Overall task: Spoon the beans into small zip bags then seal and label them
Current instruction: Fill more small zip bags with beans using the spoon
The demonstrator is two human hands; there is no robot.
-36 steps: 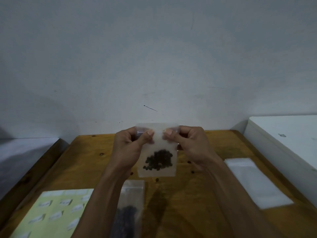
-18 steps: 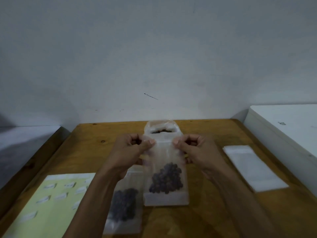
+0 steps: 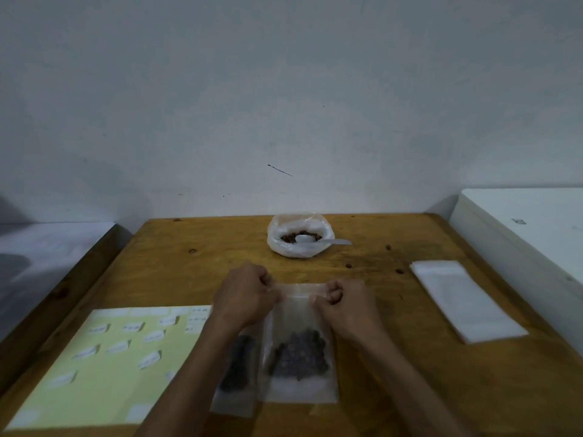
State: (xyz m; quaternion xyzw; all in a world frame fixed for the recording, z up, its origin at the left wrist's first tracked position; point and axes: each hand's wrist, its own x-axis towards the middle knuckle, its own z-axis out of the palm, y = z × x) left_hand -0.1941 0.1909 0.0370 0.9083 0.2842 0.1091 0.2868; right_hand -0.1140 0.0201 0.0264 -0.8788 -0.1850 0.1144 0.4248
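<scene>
Near edge, left: pale yellow label sheet [image 3: 94, 367] lying flat on the wooden table [image 3: 189, 266], white labels scattered over it, print too blurred to read.

Near edge, centre: two zip bags of dark beans, flat on the table. Smaller-looking bag [image 3: 235, 389] to the left, mostly hidden under the left forearm, its right edge tucked under or just touching the other one; can't tell which. Main zip bag [image 3: 299, 345] lying flat, mouth pointing to the far edge, beans [image 3: 299, 354] heaped in the lower half, clear plastic above them.

Left hand [image 3: 244, 294] at the bag's top left corner, fingers curled, thumb and fingers pinching the zip strip. Right hand [image 3: 342, 302] at the top right corner, likewise curled and pinching the strip. Both hands touching the table or nearly so, knuckles up. Strip between the two hands looks flat, probably pressed closed, but too hazy to confirm.

Right side, mid-depth: stack of empty clear bags [image 3: 463, 298], lying at a slant, well apart from the hands. A few loose beans [image 3: 399, 271] on bare wood between that stack and the far centre.

Far edge, centre: open plastic bag [image 3: 298, 234] with rim rolled down, beans inside, white spoon [image 3: 318, 240] resting in it with bowl on the beans and handle sticking out to the right over the rim.

Beyond the right edge: white box-like surface [image 3: 530, 222]. Behind everything: plain grey wall [image 3: 284, 89].
</scene>
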